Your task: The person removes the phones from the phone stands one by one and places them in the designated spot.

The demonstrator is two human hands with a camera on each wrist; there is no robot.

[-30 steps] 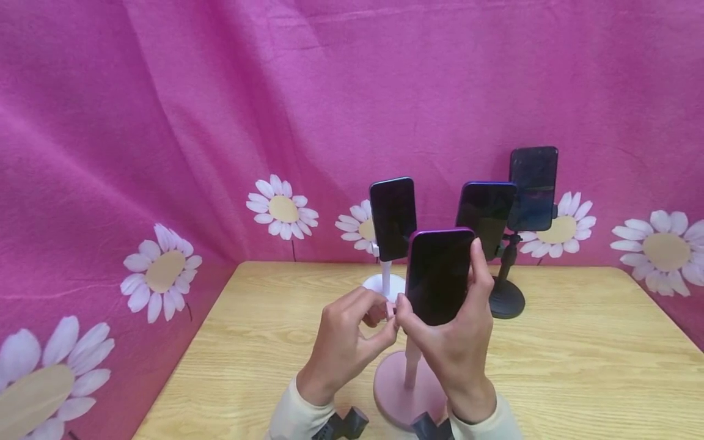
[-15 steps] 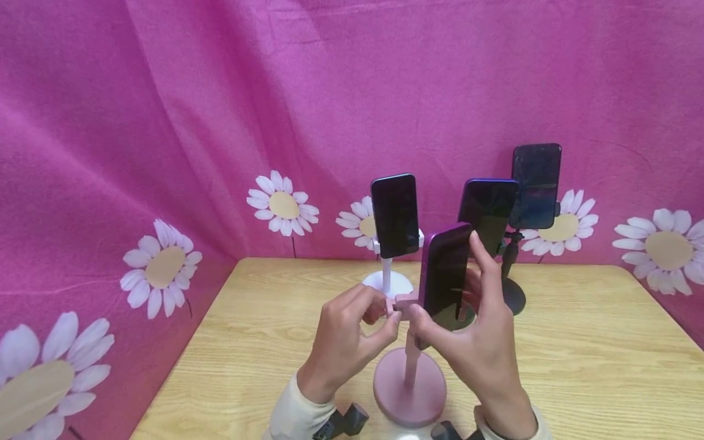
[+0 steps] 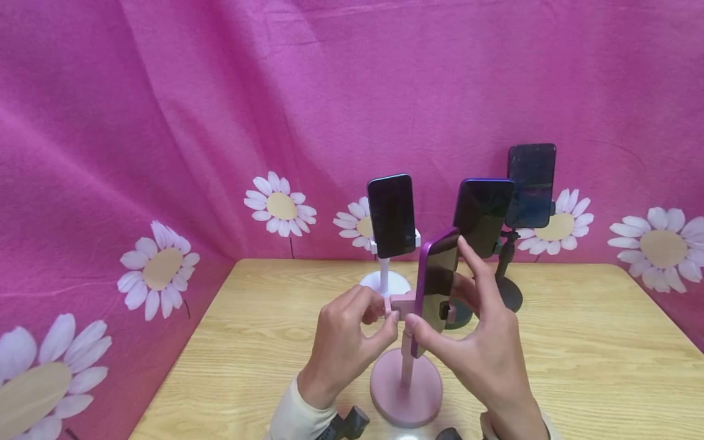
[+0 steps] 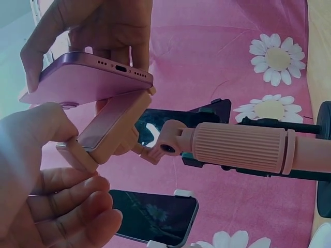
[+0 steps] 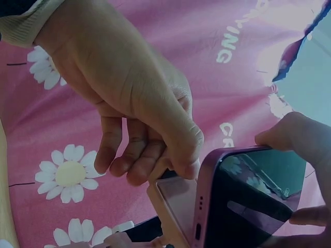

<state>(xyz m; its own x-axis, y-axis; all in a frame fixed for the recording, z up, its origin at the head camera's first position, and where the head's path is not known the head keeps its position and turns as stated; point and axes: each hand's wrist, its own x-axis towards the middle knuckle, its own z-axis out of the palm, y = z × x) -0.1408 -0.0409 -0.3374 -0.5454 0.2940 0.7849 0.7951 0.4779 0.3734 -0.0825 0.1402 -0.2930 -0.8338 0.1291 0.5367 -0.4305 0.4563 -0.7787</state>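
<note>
The purple phone is standing nearly edge-on to the head view, angled in the pink clamp: one long side seems to be meeting the clamp's right end, while the other is standing clear of its left end. The right hand is gripping the phone, thumb at the near side and fingers reaching round the far edge. The left hand is pinching the clamp's left end between thumb and fingers. Below, the pink stand is carrying the clamp on its post.

Doing this well probably means keeping the clamp's left end drawn outward, with the right-hand edge serving as the pivot, so the near edge is swinging past without scraping. A light grip near the rim would be sparing the screen, and an even pull would be stopping the stand from tipping or the clamp from snapping.

Farther back, one phone is resting in a white stand; a blue-edged phone is partly covering the view of another on a black stand. All these stands are sitting on a wood-grained counter. A magenta cloth is hanging behind and along the left, showing creases and large white daisies; the right wrist view is also catching pale lettering on it.
</note>
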